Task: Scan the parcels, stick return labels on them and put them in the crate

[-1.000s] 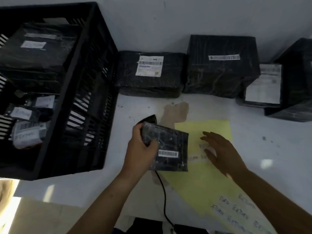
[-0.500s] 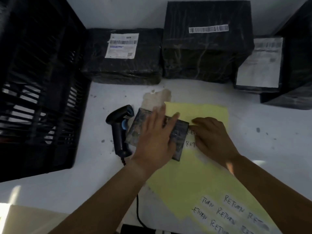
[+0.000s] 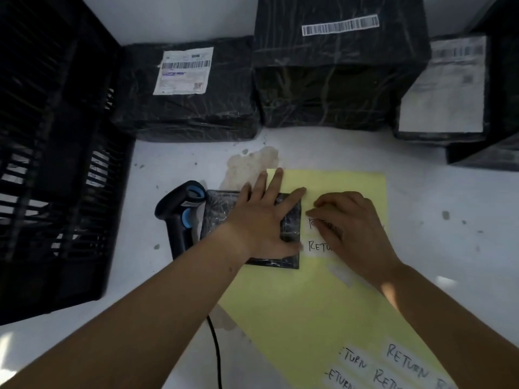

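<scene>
Parcel (image 3: 217, 210) pinned flat on the table (image 3: 449, 248)
Small, black, glossy-wrapped, it lies between scanner (image 3: 179, 211) and yellow label sheet (image 3: 309, 304). The left hand (image 3: 264, 220) presses it with straight, spread fingers; the right hand (image 3: 351, 228) curls its fingers over a return label (image 3: 312, 223), grip unclear.

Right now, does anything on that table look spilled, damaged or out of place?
One thing: a brownish stain marks the white table just beyond the yellow sheet, by the left hand. It looks like a dried spill or a worn patch. A few dark specks dot the table too.
</scene>
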